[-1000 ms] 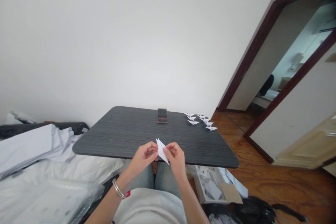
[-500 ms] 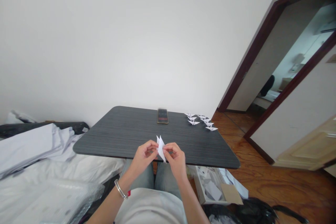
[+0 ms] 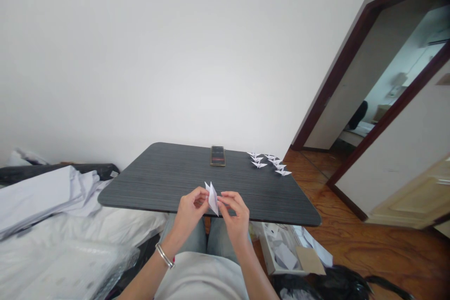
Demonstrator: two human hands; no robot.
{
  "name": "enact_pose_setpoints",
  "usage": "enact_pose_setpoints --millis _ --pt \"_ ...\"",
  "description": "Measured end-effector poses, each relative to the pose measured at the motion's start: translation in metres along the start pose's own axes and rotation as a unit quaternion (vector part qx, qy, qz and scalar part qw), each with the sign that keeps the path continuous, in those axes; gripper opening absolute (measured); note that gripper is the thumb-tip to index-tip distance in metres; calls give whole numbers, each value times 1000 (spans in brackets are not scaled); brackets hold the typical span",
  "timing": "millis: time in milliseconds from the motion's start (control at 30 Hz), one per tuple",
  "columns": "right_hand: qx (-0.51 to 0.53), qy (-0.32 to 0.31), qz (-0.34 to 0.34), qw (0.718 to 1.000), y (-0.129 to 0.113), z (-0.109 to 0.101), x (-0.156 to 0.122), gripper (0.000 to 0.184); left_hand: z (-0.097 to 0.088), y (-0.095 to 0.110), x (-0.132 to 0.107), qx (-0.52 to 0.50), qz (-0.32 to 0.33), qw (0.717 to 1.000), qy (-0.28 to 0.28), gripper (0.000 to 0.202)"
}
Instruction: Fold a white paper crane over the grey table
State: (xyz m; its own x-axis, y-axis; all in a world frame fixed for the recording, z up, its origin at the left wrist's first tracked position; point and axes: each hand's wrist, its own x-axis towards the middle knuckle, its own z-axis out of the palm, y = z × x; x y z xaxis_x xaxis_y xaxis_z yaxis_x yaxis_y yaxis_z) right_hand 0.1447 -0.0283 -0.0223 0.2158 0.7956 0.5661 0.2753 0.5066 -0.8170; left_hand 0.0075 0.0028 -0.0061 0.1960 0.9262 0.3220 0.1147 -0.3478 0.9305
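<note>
Both my hands hold one small folded white paper piece [image 3: 212,197] over the near edge of the dark grey table [image 3: 158,183]. My left hand [image 3: 190,211], with a silver bracelet on its wrist, pinches the paper's left side. My right hand [image 3: 234,215] pinches its right side with thumb and fingertips. The paper stands on end with two pointed tips up. Several finished white paper cranes [image 3: 269,163] lie in rows at the table's far right. A phone [image 3: 217,155] lies flat at the far middle.
White bedding and plastic wrap [image 3: 52,225] lie left of the table. An open cardboard box with paper scraps [image 3: 284,253] sits on the wooden floor at the right, by a black bag [image 3: 337,283]. A doorway [image 3: 383,103] opens at the right.
The paper piece has turned more upright and shifted slightly left between my fingers. Both hands stayed at the table's near edge.
</note>
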Motion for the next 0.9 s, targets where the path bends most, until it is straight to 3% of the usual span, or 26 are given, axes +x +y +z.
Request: enact_pose_setpoints --millis 167,300,900 --pt "-38 -44 -5 998 -2 1 1 16 1 4 -1 65 30 997 -2 7" --pt "-25 -63 2 998 -3 3 3 14 2 6 -4 107 38 993 20 19" --pt "6 -58 7 998 -3 0 6 15 6 8 -7 157 51 986 35 18"
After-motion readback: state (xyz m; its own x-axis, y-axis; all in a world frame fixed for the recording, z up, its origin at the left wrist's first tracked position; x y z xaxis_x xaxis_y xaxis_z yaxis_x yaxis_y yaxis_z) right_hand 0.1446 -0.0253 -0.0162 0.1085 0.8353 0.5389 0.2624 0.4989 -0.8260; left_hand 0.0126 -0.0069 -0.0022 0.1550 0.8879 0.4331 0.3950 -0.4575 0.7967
